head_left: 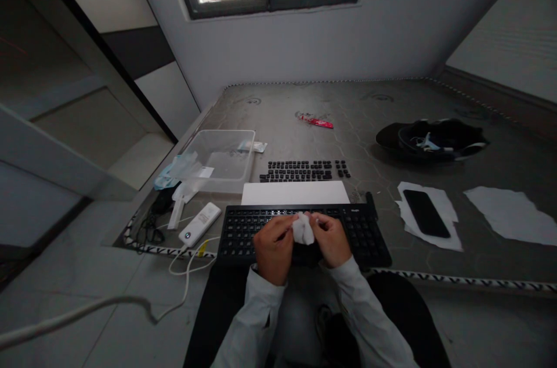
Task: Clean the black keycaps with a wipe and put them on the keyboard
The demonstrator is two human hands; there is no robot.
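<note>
Tissue point(303, 230): white, crumpled, lower centre of frame, held between the two hands above the near half of the keyboard point(237, 235). Left hand point(275, 247) has its left edge, thumb and index pinched together, other fingers curled under. Right hand point(329, 240) has its right edge, same kind of pinch, knuckles bent. Fingertips of both hands nearly meet at the tissue's top; the bulk of it hangs below them, in the gap between the hands. No spread in either grip that I can see; exact fingertip contact too small to tell. Can't tell if the tissue touches the keys.

Keyboard is black, lies across lower centre on the near edge of the table, under both hands. White slab point(296, 191) just behind it, partly hidden by it. Behind that, centre of frame, rows of black keycaps point(300, 170).

Left of centre: clear bin point(237, 185), plastic bags point(176, 173) against its left side. Lower left: white power strip point(200, 224) with white cable point(188, 281), black cord point(150, 231) near it.

Right side: phone point(425, 213) face up on a white sheet point(450, 240), second sheet point(513, 214) at far right. Black bag point(391, 139) above those. Red wrapper point(319, 122) upper centre, well apart from the rest.
</note>
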